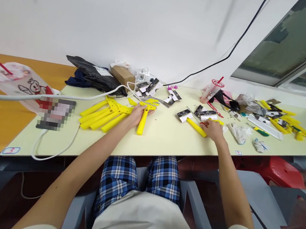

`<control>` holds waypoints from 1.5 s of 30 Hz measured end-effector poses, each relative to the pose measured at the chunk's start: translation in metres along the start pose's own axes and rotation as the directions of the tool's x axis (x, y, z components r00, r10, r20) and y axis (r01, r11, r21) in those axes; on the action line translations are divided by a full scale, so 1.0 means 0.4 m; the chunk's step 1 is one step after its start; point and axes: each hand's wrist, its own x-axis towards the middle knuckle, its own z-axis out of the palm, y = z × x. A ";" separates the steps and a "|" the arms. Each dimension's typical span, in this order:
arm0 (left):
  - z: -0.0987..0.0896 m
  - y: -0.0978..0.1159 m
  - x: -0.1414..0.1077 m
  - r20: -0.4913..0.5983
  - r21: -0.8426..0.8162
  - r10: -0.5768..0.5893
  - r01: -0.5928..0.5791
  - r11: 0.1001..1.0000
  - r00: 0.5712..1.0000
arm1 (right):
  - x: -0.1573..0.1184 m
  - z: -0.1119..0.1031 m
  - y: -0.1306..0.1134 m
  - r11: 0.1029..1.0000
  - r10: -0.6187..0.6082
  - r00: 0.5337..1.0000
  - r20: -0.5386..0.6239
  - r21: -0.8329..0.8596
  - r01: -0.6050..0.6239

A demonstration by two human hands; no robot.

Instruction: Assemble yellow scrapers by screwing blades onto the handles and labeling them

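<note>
My left hand is closed round the head of a yellow T-shaped plastic tool, its handle pointing toward me. Just left of it, several similar yellow tools lie fanned out in an overlapping row. My right hand is lowered to the table with the fingers curled; what they pinch is hidden. Beside those fingers lies a yellow handle with a black-and-white card at its far end. Another yellow handle shows partly behind the hand, near a second card.
Loose cards lie toward the wall by a black plastic bag. A drink cup stands at back right; a larger cup is at left near a phone. A white cable crosses the left side. More yellow tools lie far right.
</note>
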 end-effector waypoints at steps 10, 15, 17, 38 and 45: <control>-0.013 -0.004 0.005 0.025 0.030 0.008 -0.008 1.000 1.000 | 0.067 -0.003 -0.164 0.948 0.035 0.894 -0.448 0.299 0.112; -0.010 -0.006 0.003 0.047 0.021 0.010 -0.011 1.000 0.999 | 0.144 0.060 -0.432 0.434 0.087 0.959 -0.270 0.877 0.208; -0.010 -0.003 0.000 0.059 0.029 0.022 -0.024 0.999 0.998 | 0.157 0.100 -0.536 0.361 0.025 0.975 -0.219 0.912 0.196; 0.015 0.023 -0.035 0.153 0.212 0.188 -0.218 0.953 0.970 | 0.030 0.102 -0.638 -0.175 -0.483 0.866 0.130 0.955 -0.241; 0.020 0.037 -0.050 0.269 0.212 0.216 -0.276 0.937 0.939 | 0.012 0.081 -0.645 -0.275 -0.469 0.881 0.059 0.939 -0.209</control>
